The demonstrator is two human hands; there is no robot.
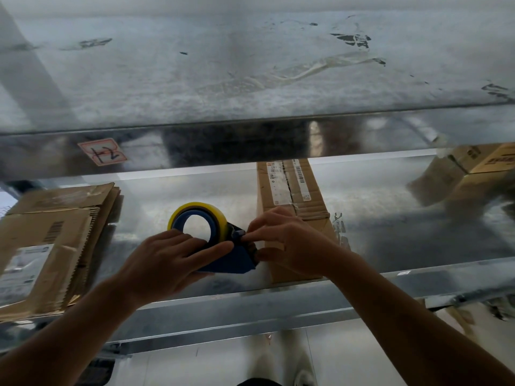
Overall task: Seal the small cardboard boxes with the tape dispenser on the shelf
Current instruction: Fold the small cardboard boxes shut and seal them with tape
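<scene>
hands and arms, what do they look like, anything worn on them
Left hand and right hand are bare, no gloves. No sleeves, watch or bracelet show up to the frame's edge. Both lie in shadow, so a thin ring could go unseen.

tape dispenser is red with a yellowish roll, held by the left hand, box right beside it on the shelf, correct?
Not red: the head view shows the tape dispenser is blue. The rest holds: it carries a yellowish roll, the left hand holds it, and the cardboard box sits beside it on the shelf.
</scene>
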